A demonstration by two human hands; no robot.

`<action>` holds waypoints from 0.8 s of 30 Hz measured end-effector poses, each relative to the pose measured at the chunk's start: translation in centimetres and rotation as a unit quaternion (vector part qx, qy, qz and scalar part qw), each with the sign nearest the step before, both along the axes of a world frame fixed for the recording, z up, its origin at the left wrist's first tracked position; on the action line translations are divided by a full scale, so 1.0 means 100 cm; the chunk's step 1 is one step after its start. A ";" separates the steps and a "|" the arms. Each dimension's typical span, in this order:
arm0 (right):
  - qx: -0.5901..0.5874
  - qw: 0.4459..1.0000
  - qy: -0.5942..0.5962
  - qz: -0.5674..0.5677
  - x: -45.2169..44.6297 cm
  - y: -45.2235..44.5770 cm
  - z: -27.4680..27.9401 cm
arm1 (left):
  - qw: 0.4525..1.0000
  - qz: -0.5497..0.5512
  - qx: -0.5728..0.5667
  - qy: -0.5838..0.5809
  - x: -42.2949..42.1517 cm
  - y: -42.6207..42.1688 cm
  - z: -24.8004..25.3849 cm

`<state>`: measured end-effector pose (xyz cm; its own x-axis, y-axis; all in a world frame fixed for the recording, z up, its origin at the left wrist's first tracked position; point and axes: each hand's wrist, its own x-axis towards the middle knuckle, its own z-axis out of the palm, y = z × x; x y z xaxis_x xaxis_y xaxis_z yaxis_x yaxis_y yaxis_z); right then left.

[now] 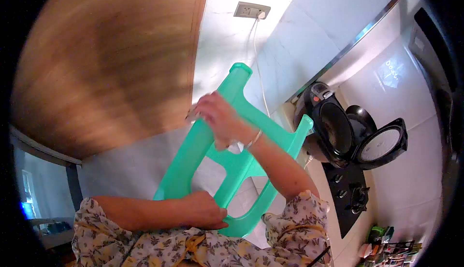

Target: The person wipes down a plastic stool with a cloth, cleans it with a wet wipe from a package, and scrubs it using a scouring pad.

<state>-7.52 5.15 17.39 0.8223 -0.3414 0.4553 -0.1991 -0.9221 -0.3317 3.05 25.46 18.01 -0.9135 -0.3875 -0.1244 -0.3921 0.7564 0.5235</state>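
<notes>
Head view: floral-print fabric sleeves (297, 223) at the bottom edge, white ground with yellow and grey-brown motifs, soft gathers at the cuffs. Bare forearms out of both.

Left grip (203, 209): closed, fingers curled on the near end of a mint-green moulded plastic stool (235, 173). Right grip (220, 117): bent over the stool's upper leg, motion-blurred; can't tell if it's clamped or just resting. Small pale item at its fingertips, too smeared to identify. Thin light-coloured bracelet (253, 139) on that wrist.

Stool sits tilted right in front of the torso, between the arms. Smooth satin surface, broad flared legs, rounded cutouts, capped foot on the leg pointing up and away.

Below and behind it: grey floor tile (130, 163), visible joints through the cutouts. Lower left: dark-framed glass panel (41, 185), reflective.

Right side: pale bench (348, 252). On it, a black glass gas hob (340, 194) with knobs and a burner grate, plus a cluster of jars and packets at the bottom right, too small to read. Glossy black rounded cooker (314, 146), lid swung open, pale perforated disc inside the lid. Dark round pan (360, 118) just beside it.

Farther: brown wood-grain panel (106, 59) upper left, marble-look wall tile (299, 49), grey socket plate (248, 10) with a white plug and cord hanging down.
</notes>
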 end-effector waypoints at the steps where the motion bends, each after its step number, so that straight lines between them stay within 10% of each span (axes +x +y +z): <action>1: -0.016 0.999 -0.030 -0.037 -0.001 -0.023 -0.004 | 1.000 0.002 -0.001 0.002 0.000 0.000 0.000; 12: 0.025 0.965 -0.141 -0.220 -0.001 -0.137 -0.012 | 0.999 0.015 0.014 -0.027 0.011 0.007 0.005; 24: 0.176 0.969 -0.048 0.167 0.077 0.110 -0.030 | 0.993 0.083 0.072 -0.038 0.040 0.003 -0.006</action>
